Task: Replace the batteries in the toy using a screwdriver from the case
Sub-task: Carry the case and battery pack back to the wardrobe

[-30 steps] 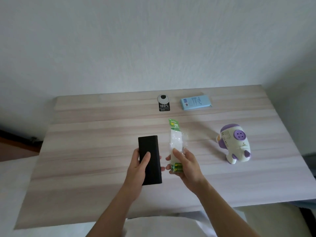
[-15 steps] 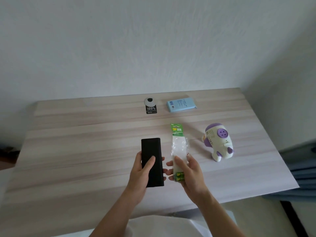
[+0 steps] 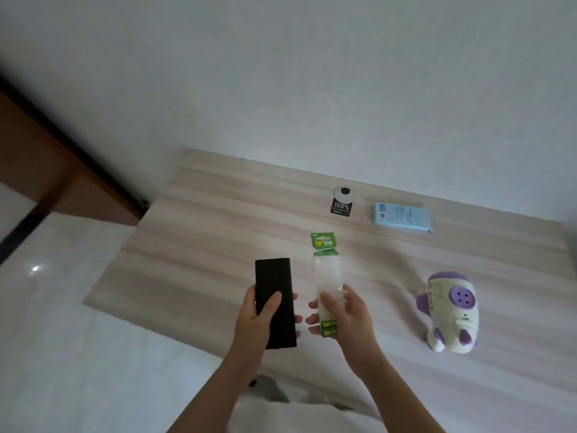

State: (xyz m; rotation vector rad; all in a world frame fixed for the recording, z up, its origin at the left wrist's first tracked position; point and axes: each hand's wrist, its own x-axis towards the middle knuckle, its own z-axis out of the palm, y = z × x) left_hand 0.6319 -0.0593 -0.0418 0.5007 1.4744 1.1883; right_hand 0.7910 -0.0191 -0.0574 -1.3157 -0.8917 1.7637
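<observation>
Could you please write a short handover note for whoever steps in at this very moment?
Left hand grips the black case, thumb on top; the case looks closed.
Right hand holds the battery pack by its lower end, just right of the case.
The toy lies on the table further right, touched by neither hand.
Done: case and batteries are in hand; no screwdriver in view.
Left: open the case, take a screwdriver, unscrew the toy's battery cover, swap the batteries, close it.

Likely a room at home: a pale wood-grain table (image 3: 203,229) stands against a bare white wall (image 3: 312,89), with a brown floor (image 3: 37,157) beside it and a child's toy (image 3: 449,310) on top.
</observation>
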